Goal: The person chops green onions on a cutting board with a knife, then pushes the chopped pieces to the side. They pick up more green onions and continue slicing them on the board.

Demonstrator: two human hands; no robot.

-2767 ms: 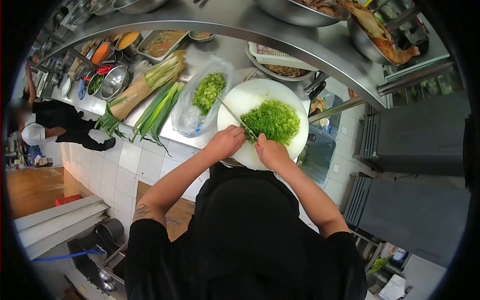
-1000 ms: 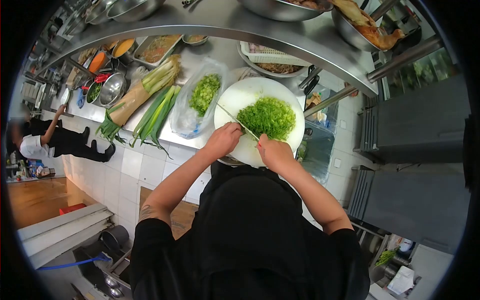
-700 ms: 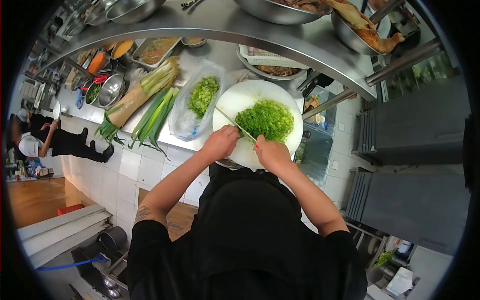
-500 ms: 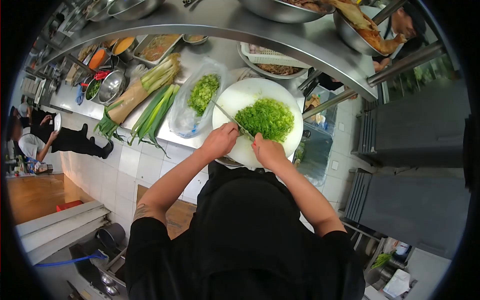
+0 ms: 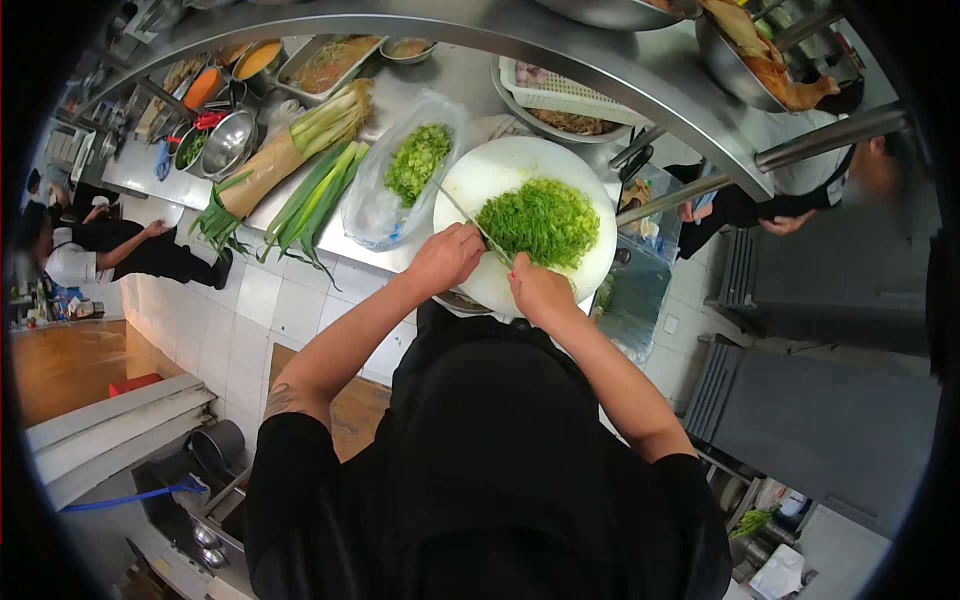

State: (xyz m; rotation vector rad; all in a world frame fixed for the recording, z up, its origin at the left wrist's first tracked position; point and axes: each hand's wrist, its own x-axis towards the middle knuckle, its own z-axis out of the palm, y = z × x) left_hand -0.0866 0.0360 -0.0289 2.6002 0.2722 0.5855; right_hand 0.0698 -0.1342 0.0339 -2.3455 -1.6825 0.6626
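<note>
Clenches the right hand (image 5: pixel 541 291) round a long, thin steel knife (image 5: pixel 461 209) slanting across a round white cutting board (image 5: pixel 511 157), just left of heaped, cut bright-green onion (image 5: pixel 541 222), and bends the left hand (image 5: pixel 445 262) beside its blade, with any grip too hidden to tell.

1. I can read no words, brands or numbers around me.
2. The bag (image 5: pixel 383 226) to my left has blue print near its lower end, too small and creased to make out.
3. The cardboard (image 5: pixel 357 418) below me carries faint dark marks, too blurred for me to spell.
4. The packs (image 5: pixel 68 304) at far left show coloured patches, too tiny for me to tell as labels.
</note>
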